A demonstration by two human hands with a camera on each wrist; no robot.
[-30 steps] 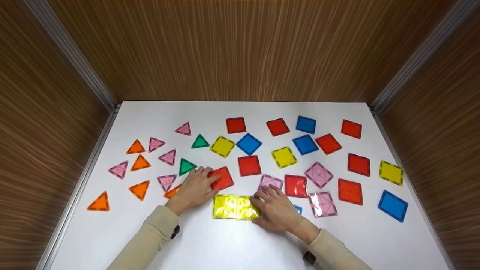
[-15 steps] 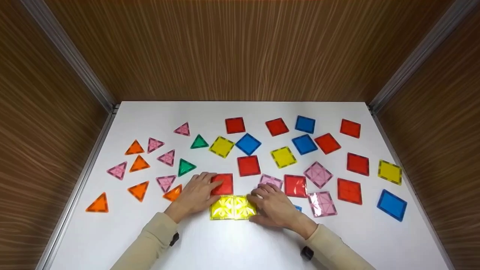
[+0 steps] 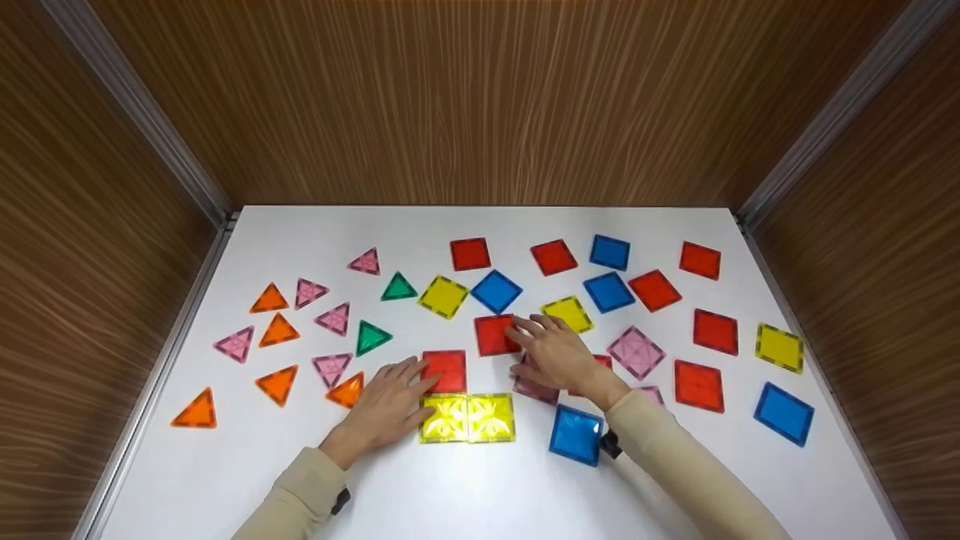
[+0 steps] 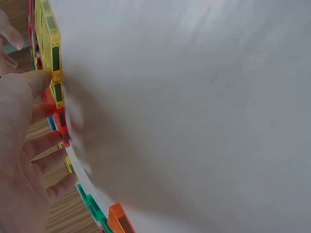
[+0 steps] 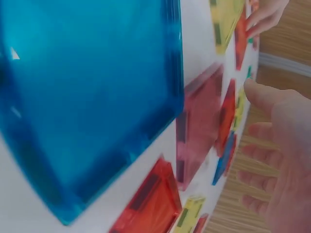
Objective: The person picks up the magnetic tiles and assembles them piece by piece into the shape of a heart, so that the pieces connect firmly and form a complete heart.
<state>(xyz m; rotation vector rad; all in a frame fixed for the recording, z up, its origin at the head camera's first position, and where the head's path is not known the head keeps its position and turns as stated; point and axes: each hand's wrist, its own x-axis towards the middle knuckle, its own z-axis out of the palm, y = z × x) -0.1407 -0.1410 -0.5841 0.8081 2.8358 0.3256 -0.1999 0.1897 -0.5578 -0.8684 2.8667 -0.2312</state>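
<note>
My left hand [image 3: 382, 405] rests beside a red square magnetic tile [image 3: 444, 370], its fingertips on that tile's left edge. The thumb touches the left of two yellow square tiles [image 3: 491, 416] that lie side by side, directly below the red one. In the left wrist view the thumb meets the edge of the yellow tile [image 4: 57, 77], with straight fingers beyond it. My right hand [image 3: 559, 356] reaches over a pink square tile [image 3: 536, 386], partly hidden under it. Its fingertips overlap the right edge of another red square tile [image 3: 493, 335]. In the right wrist view its fingers [image 5: 265, 155] are spread.
A blue square tile [image 3: 576, 435] lies under the right wrist. More red, blue, yellow and pink squares spread to the right and back. Orange triangles [image 3: 278, 330], pink triangles [image 3: 332, 319] and green triangles [image 3: 373, 337] lie at left. Wood-patterned panels [image 3: 480, 105] enclose the white table.
The left hand straightened the red tile against the yellow pair. My right hand left the yellow tiles and moved up to the other red tile, uncovering the blue tile.
</note>
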